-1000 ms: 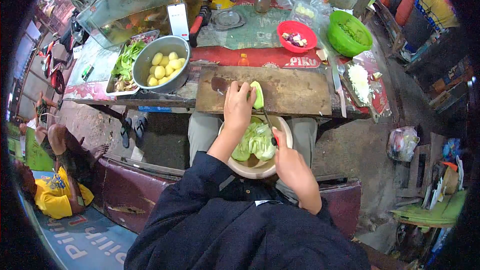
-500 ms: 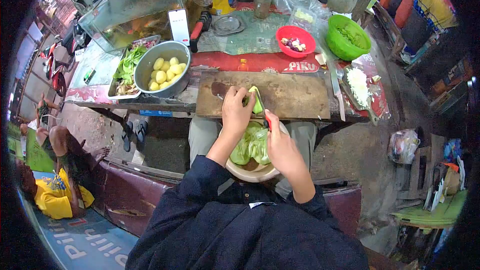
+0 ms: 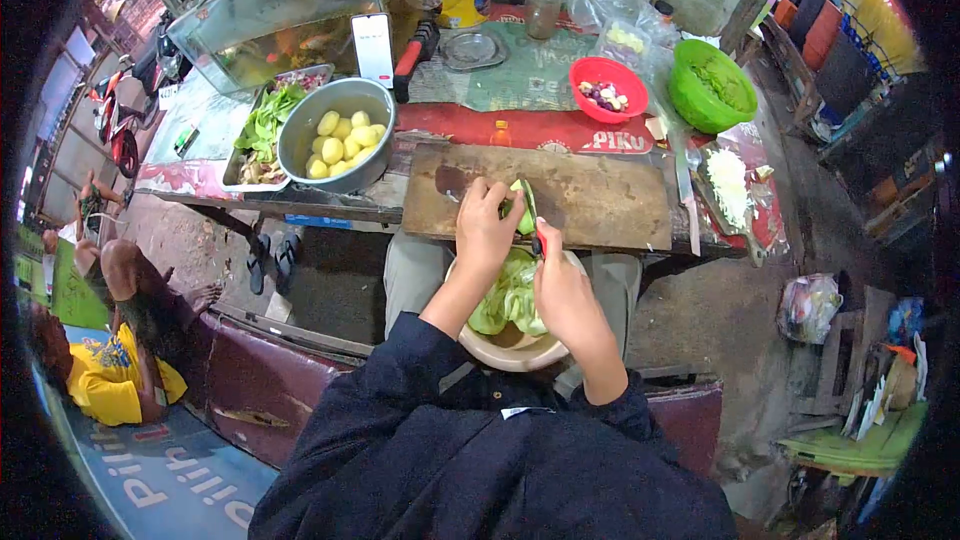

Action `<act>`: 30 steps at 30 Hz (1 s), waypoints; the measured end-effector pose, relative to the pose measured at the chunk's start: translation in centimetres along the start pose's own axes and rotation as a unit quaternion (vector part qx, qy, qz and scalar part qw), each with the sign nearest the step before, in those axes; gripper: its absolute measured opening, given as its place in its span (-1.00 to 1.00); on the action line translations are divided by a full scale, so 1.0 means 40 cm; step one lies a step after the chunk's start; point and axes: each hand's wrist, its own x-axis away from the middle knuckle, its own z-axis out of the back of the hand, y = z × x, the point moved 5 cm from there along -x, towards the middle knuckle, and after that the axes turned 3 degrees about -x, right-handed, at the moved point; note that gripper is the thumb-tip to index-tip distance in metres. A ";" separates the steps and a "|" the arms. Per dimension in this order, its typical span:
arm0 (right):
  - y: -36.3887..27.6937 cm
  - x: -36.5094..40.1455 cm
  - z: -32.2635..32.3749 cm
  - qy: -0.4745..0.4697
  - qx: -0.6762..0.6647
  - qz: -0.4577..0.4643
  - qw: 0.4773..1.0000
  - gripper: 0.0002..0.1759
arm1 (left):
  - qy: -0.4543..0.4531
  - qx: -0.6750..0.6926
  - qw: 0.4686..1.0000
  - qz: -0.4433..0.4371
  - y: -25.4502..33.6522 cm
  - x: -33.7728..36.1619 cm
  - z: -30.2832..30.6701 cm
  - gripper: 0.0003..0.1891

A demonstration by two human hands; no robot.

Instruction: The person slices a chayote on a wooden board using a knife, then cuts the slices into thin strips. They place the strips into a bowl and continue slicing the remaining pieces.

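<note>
My left hand point(image 3: 487, 227) is closed around a small pale green vegetable piece point(image 3: 523, 221), at the near part of the wooden cutting board point(image 3: 600, 195). In my right hand point(image 3: 566, 290) is a kitchen knife point(image 3: 530, 199) with a red and black handle. Its blade points away from me, upright against the right side of the piece; whether it has cut in cannot be made out. Below both hands, between my knees, a cream bowl point(image 3: 523, 358) holds light green vegetable pieces point(image 3: 510, 302).
Left of the board are a pot point(image 3: 290, 145) of peeled potatoes, a tray of greens and a propped phone point(image 3: 373, 52). To the right lie another knife point(image 3: 684, 180), shredded white vegetable point(image 3: 728, 185), a red bowl point(image 3: 637, 112) and a green basin point(image 3: 705, 120). A person in yellow point(image 3: 105, 385) sits at left.
The view has shifted slightly, moving the table and its things a little to the right in the picture. Both hands keep their hold, with the knife still against the vegetable piece.
</note>
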 end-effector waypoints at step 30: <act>-0.024 0.066 0.032 -0.022 0.113 -0.048 0.992 -0.33 | -0.015 0.026 0.999 0.016 -0.006 -0.005 0.009 -0.86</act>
